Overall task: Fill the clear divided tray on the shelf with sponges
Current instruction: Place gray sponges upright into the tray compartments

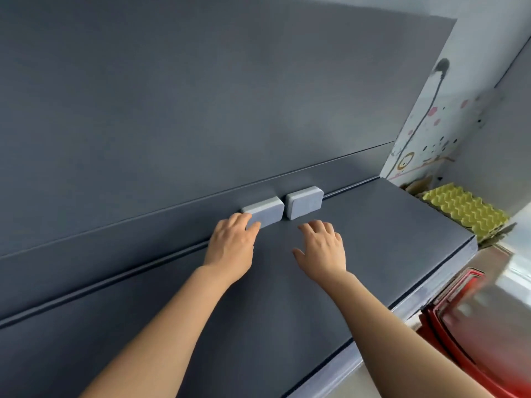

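Two grey-blue rectangular sponges lie side by side on a dark grey surface [373, 234], against the back wall. My left hand [232, 245] grips the left sponge [267, 212], its fingers curled over the near left end. The right sponge [304, 203] lies untouched. My right hand [323, 248] hovers just in front of it with fingers spread and relaxed, holding nothing. No clear divided tray shows in this view.
A yellow egg carton [462, 212] sits beyond the right end of the surface. Red plastic stools or bins [459, 320] stand lower right, below the front edge. A white wall with cartoon stickers [425, 139] rises at the right.
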The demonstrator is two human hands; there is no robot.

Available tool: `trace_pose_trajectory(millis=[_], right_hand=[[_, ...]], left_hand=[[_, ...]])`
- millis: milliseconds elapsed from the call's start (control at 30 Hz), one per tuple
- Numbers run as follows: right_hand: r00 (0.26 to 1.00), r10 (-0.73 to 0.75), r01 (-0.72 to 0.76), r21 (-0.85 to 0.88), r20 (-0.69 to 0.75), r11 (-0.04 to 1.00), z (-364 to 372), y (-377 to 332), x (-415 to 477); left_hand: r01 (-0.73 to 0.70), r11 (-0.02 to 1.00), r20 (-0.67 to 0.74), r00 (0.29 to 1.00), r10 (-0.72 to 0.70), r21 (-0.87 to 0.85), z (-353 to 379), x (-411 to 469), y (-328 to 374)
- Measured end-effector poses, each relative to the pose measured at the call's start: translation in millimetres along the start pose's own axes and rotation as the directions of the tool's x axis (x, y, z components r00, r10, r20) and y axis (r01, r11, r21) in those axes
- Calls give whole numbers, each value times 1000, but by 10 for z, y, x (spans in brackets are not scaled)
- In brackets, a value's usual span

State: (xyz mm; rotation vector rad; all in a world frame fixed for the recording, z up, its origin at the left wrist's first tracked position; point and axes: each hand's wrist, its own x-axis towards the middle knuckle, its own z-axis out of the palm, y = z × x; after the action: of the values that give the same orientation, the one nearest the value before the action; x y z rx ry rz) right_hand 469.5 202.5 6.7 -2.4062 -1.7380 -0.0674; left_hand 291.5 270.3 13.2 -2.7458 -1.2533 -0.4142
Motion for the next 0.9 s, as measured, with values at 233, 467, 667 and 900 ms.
trace_pose_trajectory(millis=[233,467,667,900], right_hand=[[993,-119,118,36,17,992,74,262,659],[983,-185,185,2,-15,983,269,326,1029],[980,-148,139,-77,-135,987,277,313,1117],[968,-138,201,317,-211,927,176,276,790]], left_hand=[[145,982,20,989,-149,123,274,457,170],[225,961,-5,974,-227,161,320,591,161],[278,958,37,959,-281,71,280,590,175],[495,632,154,843,-516,-596,57,389,177]])
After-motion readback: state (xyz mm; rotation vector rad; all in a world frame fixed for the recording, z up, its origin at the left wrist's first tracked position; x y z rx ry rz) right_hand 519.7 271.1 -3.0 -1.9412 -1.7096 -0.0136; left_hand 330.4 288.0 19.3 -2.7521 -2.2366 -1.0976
